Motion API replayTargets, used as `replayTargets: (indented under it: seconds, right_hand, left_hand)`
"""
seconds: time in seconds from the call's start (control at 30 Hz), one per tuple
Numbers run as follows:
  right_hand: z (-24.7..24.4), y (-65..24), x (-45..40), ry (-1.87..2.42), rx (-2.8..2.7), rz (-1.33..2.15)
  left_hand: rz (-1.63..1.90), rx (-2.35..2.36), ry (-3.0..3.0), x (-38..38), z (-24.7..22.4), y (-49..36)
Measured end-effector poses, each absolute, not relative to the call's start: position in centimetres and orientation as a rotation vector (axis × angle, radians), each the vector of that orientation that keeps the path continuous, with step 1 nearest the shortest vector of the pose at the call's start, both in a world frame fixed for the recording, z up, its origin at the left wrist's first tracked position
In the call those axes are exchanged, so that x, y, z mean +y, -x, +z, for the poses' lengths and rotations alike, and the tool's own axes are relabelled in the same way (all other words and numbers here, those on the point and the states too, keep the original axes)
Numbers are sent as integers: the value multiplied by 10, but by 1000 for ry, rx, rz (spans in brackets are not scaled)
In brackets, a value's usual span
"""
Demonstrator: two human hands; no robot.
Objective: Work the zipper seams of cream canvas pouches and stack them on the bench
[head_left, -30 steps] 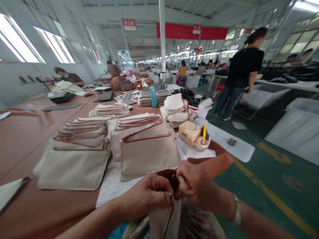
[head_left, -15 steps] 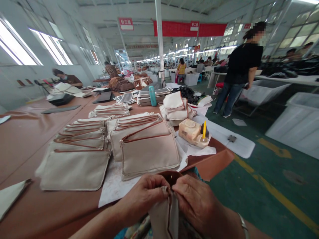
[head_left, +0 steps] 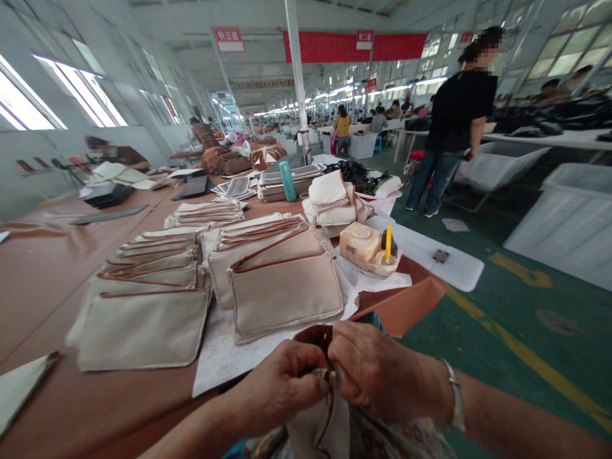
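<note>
Two hands (head_left: 368, 373), pinching canvas pouch (head_left: 318, 427), brown trim (head_left: 331, 408)

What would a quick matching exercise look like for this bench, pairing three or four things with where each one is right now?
Things:
1. teal bottle
2. metal bracelet
3. brown-trimmed canvas pouch
4. red banner

Places:
A. around the wrist of the right hand
B. hanging overhead
C. standing on the brown table
D. pinched by the left hand and the right hand

Pairs: 1-C, 2-A, 3-D, 4-B
</note>
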State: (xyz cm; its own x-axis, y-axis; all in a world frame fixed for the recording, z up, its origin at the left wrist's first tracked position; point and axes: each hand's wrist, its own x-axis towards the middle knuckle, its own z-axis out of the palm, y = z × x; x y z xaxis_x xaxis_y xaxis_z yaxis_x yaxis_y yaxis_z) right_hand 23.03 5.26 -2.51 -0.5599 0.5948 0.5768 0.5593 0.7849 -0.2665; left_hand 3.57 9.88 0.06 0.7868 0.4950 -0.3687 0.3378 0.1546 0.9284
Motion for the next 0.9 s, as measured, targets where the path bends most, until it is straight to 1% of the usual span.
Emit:
replayTargets:
  seconds: [0.07,0.17,0.2,0.23,0.37,0.53,0.83,0.9]
  right_hand:
    - [-24,-235,58,909,-2249,384]
    - [-22,-242,62,955,-2052,976]
    - [-22,-244,62,953,-1978,1086]
    - [-22,-246,62,954,-1913,1125]
    - [-26,-246,54,922,-1768,1009]
    - [-34,-238,42,757,-1851,838]
    - [-51,-228,40,812,-1866,735]
    - [-52,-225,38,842,-1907,629]
  left_hand:
    - [94,697,-1413,100,2,-35]
    - [114,731,-1280,99,0,-32]
    - [134,746,-1231,98,-1,-31]
    - [154,754,-1191,98,-3,-30]
    - [204,749,-1129,97,-4,-28]
    - [244,795,-1104,97,0,-31]
    - [254,836,-1162,93,-3,-28]
    - [229,844,-1191,93,-1,-28]
